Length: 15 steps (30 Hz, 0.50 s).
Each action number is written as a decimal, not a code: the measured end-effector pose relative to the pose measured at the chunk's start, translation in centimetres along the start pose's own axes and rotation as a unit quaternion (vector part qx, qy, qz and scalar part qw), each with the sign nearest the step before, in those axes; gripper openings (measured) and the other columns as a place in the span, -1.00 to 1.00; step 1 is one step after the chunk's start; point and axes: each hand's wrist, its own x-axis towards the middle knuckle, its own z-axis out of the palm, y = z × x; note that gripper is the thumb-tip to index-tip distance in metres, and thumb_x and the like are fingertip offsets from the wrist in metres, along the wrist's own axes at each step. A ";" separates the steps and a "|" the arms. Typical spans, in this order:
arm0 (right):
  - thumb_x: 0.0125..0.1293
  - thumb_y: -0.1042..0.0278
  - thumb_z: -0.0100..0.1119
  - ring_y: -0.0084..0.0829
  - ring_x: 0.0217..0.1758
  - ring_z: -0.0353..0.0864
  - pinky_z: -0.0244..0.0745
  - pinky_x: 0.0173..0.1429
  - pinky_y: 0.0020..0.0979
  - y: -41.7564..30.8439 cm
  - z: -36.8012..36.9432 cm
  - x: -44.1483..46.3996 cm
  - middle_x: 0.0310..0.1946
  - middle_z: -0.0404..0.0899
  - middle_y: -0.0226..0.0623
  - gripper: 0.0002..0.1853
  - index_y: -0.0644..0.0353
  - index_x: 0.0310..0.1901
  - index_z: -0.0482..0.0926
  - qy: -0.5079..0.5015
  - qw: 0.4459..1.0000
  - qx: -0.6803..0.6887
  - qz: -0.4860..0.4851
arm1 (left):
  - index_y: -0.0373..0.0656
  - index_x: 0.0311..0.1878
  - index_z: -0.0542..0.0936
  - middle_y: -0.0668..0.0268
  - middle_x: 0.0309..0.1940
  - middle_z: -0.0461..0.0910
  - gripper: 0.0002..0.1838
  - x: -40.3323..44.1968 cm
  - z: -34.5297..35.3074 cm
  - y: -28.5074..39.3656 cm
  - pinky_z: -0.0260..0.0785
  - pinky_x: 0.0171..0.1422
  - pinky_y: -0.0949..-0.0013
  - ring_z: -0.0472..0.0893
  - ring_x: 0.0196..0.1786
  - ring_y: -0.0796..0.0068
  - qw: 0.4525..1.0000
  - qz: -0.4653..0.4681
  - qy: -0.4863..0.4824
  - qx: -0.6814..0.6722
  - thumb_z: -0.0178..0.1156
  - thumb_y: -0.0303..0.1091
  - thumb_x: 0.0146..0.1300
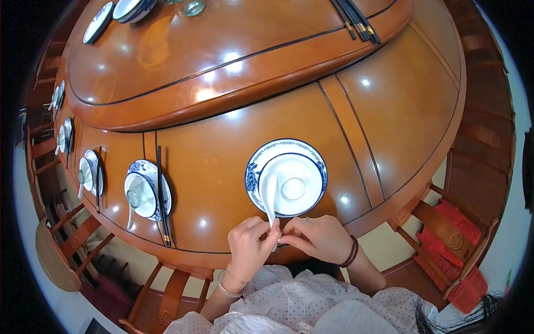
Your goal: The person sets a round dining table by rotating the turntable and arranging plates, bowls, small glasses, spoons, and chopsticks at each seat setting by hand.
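A white spoon lies over the left side of a white bowl, its handle pointing toward me. The bowl sits on a blue-rimmed plate, and a small clear glass stands inside the bowl. My left hand is closed on the end of the spoon's handle at the table edge. Beside it, my right hand has its fingers bent together near the handle's end, close to the left fingertips; whether it grips anything is hidden.
Place settings with bowls and black chopsticks line the left side. The raised turntable bears more chopsticks and stacked dishes. Wooden chairs surround the table; red baskets are at right.
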 end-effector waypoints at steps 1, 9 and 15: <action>0.21 0.06 0.06 -0.25 -0.54 0.56 0.43 -0.47 -0.30 0.2 0.3 0.0 -0.55 0.56 -0.32 -0.73 0.11 -0.39 0.46 0.012 1.000 0.002 -0.001 | -0.28 -0.62 0.56 0.19 -0.76 0.38 -0.79 0.1 0.1 -0.1 0.10 -0.63 0.37 0.36 -0.72 0.34 1.000 0.005 -0.001 0.008 0.20 -0.41 0.07; 0.21 0.11 0.06 -0.22 -0.53 0.55 0.41 -0.48 -0.27 0.5 0.4 0.2 -0.55 0.54 -0.26 -0.76 0.11 -0.37 0.47 0.014 0.999 -0.028 0.013 | -0.21 -0.68 0.53 0.28 -0.75 0.39 -0.73 1.0 0.5 -0.7 0.21 -0.63 0.33 0.42 -0.70 0.30 0.999 -0.002 -0.005 0.038 0.21 -0.29 0.04; 0.09 0.29 0.26 -0.36 -0.63 0.53 0.36 -0.56 -0.43 0.3 -2.9 1.2 -0.67 0.49 -0.29 -0.82 0.14 -0.37 0.46 0.126 0.992 0.009 -0.017 | -0.17 -0.72 0.52 0.29 -0.76 0.42 -0.69 1.5 0.6 -0.9 0.24 -0.61 0.34 0.44 -0.69 0.31 0.998 0.009 -0.016 0.063 0.19 -0.22 0.05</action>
